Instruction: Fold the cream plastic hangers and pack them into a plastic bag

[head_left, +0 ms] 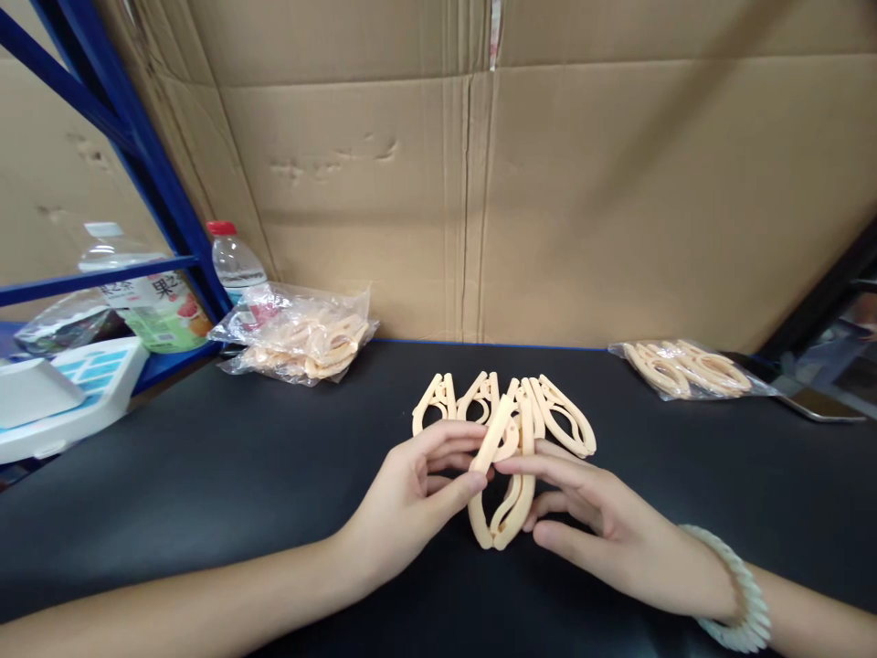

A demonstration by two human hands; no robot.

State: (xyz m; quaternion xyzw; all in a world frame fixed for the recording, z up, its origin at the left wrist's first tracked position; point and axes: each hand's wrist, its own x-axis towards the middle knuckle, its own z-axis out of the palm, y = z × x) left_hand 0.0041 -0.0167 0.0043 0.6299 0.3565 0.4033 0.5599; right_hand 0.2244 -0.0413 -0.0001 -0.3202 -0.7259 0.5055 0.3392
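A cream plastic folding hanger, folded up with its two arms side by side, is held a little above the black table in front of me. My left hand is closed on its left arm, thumb in front and fingers behind. My right hand has its fingers stretched and its thumb apart; the index fingertip touches the middle of the hanger. Just behind, several matching folded hangers lie in a row, partly hidden by my hands and the held one.
Clear bags of hangers lie at the back left and the back right. A red-capped bottle stands by the blue metal rack. On the left are a larger bottle and a white-and-blue device. Cardboard walls the back.
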